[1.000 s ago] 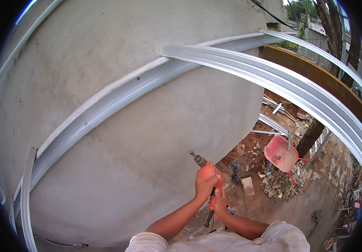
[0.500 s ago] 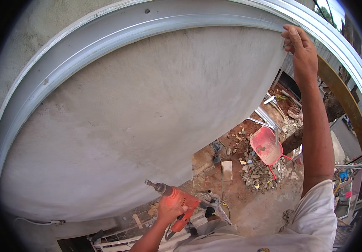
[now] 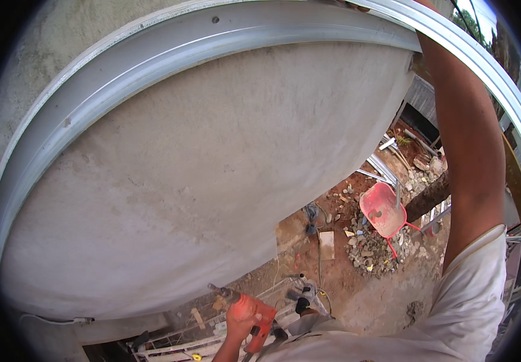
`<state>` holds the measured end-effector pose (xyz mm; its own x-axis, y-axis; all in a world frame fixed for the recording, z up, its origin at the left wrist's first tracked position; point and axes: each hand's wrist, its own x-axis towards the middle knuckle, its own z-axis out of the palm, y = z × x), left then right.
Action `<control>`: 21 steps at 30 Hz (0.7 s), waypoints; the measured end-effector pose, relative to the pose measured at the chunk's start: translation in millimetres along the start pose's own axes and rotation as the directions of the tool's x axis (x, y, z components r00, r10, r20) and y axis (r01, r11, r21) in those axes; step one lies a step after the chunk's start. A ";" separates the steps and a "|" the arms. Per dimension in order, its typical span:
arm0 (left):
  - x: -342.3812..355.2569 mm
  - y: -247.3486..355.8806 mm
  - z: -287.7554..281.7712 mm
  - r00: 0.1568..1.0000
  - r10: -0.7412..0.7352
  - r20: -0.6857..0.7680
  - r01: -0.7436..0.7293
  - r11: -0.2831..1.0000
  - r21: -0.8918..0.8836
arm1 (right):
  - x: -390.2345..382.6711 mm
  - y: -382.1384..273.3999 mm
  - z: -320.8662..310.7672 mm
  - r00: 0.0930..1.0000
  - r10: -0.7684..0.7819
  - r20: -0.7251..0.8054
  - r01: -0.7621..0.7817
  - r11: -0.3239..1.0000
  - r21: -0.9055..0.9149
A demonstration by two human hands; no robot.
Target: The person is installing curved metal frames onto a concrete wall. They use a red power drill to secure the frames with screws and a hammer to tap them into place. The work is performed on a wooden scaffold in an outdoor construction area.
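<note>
My left hand (image 3: 239, 321) is wrapped round the grip of an orange-red rotary hammer drill (image 3: 264, 314), low in front of me. Its dark chuck points up and left toward the plastered grey wall (image 3: 212, 157). My right arm stretches up past the end of a long pale metal channel (image 3: 170, 51) fixed along the top of the wall. Of my right hand (image 3: 350, 5), only a dark bit of fingers shows at the upper rim, by the channel's top edge; the rest is cut off or hidden behind the metal.
Far below on the ground stand a red wheelbarrow (image 3: 383, 210) and a heap of rubble (image 3: 370, 250). Metal lengths (image 3: 382, 169) lie beyond it. Scaffold bars (image 3: 176, 347) run under me, and a brown curved beam (image 3: 517, 163) rises on the right. A white cable hangs on the lower left wall.
My right hand has gone from the channel's right end up and left to the picture's upper rim. The drill in my left hand has dropped a little lower.
</note>
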<state>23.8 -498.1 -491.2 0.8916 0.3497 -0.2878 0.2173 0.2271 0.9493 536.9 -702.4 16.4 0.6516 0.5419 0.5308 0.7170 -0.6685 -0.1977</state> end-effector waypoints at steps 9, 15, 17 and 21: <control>6.2 -28.0 0.6 0.998 -0.018 -0.066 0.021 0.999 0.037 | -3.9 -16.8 4.1 0.995 -0.052 0.087 0.051 0.999 0.013; 6.8 -21.7 2.4 0.998 -0.018 -0.056 0.022 0.996 0.082 | -0.5 -14.9 6.4 0.992 -0.074 0.103 0.074 0.997 0.008; 7.9 -22.3 0.7 0.999 0.009 -0.039 -0.004 0.994 0.111 | -0.4 -14.4 7.5 0.991 -0.078 0.111 0.078 0.997 0.008; 9.5 -14.5 7.5 1.000 -0.001 -0.012 0.001 0.999 0.047 | -2.6 -14.6 6.1 0.990 -0.084 0.116 0.084 0.996 0.001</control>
<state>32.1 -504.9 -506.7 0.8864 0.3607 -0.2901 0.2370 0.1848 0.9538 526.2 -690.9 12.9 0.6137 0.6515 0.4460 0.7695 -0.6199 -0.1533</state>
